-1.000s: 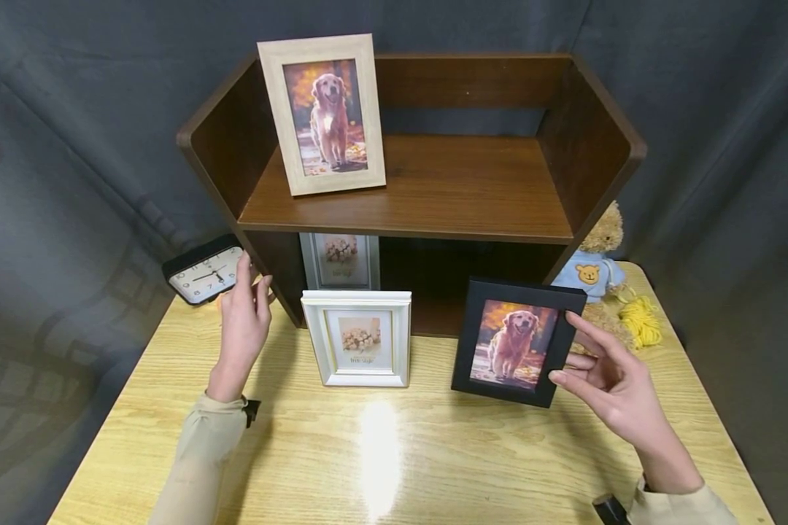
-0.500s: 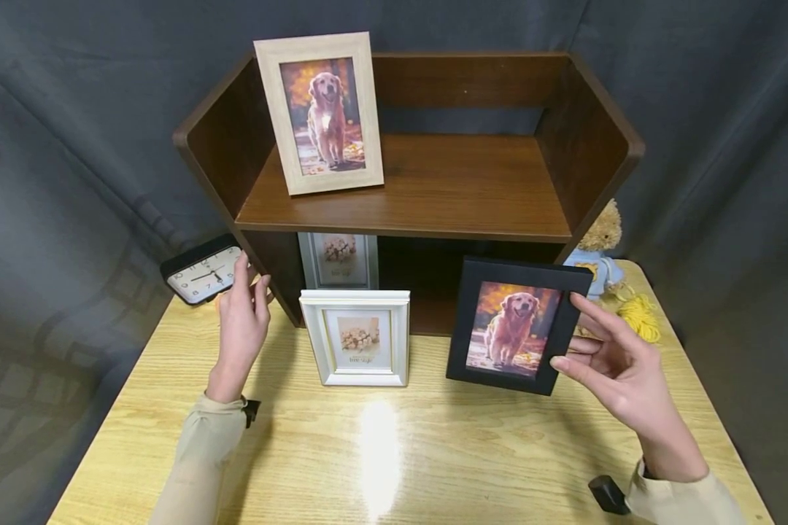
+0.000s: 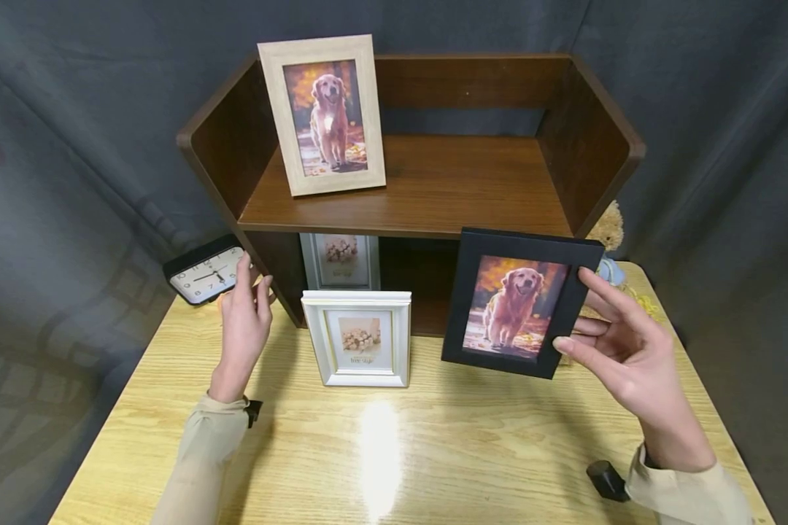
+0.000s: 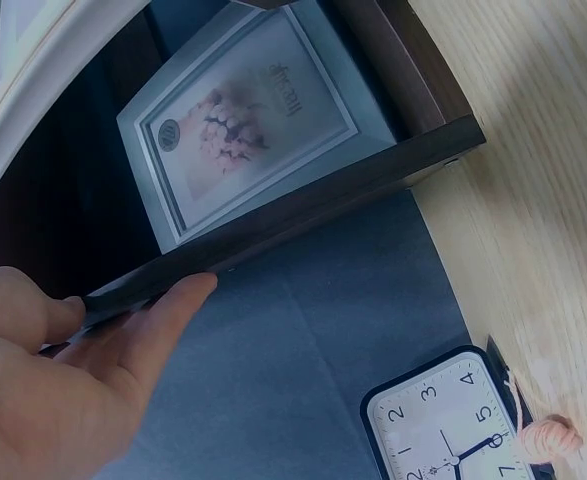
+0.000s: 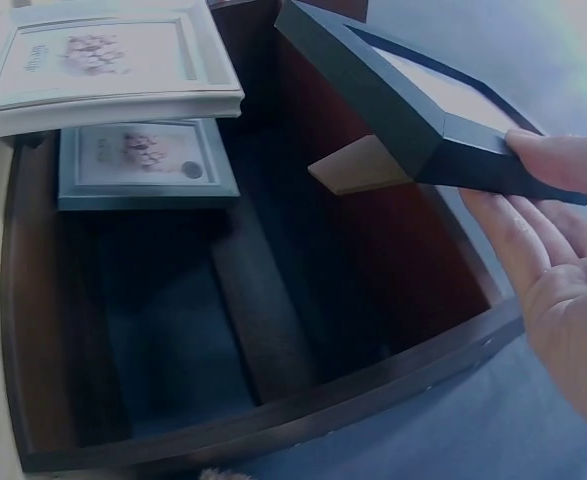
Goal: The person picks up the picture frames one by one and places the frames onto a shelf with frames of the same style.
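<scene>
My right hand (image 3: 637,357) pinches the right edge of a black picture frame (image 3: 515,302) with a dog photo, thumb in front and fingers behind. It is held above the table, tilted, before the shelf's lower right opening; its back stand (image 5: 361,166) sticks out in the right wrist view. My left hand (image 3: 243,328) holds the left side panel of the dark brown bookshelf (image 3: 473,182), thumb on one face and fingers on the other. A white picture frame (image 3: 364,339) stands before the shelf. Behind it, a grey picture frame (image 4: 243,130) stands inside the lower compartment.
A cream picture frame (image 3: 328,117) stands on the upper shelf at left. Left of the bookshelf are a black-rimmed clock (image 3: 206,273) and a pinkish yarn ball (image 4: 550,438). At right, a teddy bear (image 3: 608,224) and yellow yarn (image 3: 648,302) are partly hidden.
My right hand has raised the black picture frame off the table, upward and slightly to the right, covering more of the teddy bear and yarn. The left hand stays on the bookshelf panel.
</scene>
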`<state>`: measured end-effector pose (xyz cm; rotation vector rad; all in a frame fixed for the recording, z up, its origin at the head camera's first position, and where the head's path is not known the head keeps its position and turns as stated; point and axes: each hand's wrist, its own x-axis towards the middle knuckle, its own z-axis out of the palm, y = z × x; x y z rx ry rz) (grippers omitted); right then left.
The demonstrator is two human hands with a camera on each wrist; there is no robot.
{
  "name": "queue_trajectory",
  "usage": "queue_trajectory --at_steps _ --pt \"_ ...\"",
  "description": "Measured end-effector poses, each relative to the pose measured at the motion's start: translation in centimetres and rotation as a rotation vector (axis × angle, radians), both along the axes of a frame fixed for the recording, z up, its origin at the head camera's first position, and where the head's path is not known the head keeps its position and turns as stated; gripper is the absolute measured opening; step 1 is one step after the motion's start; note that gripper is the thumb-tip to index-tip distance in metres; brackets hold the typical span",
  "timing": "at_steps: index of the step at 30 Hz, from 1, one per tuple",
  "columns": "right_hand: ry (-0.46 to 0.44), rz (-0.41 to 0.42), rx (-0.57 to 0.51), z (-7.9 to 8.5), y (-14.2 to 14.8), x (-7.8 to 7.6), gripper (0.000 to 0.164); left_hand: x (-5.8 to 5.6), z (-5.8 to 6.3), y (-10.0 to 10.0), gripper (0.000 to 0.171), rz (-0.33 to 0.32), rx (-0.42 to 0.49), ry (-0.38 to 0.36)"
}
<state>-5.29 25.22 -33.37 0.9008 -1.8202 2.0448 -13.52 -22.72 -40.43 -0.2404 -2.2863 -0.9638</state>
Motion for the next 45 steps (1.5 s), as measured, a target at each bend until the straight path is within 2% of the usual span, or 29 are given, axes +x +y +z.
queue_trajectory --at_steps 6,16,28,39,45 --pt "0.027 0.0 -0.023 1.1 -0.4 -0.4 0.079 -0.1 -0.1 0.1 0.045 -0.002 0.002 0.016" --pt "0.021 -0.099 -0.006 3.1 -0.9 -1.2 0.077 -0.2 -0.1 0.2 0.042 0.007 -0.014 0.042" --pt "0.015 -0.089 -0.09 5.3 -1.8 -2.9 0.076 -0.2 0.0 0.2 0.039 0.015 -0.003 0.04" --pt "0.041 -0.078 -0.144 7.6 -3.1 -4.4 0.077 0.1 0.0 0.3 0.042 0.02 0.011 0.001" --pt "0.066 -0.125 -0.105 9.0 -4.0 -5.2 0.074 0.1 0.0 0.3 0.042 0.022 0.01 -0.003"
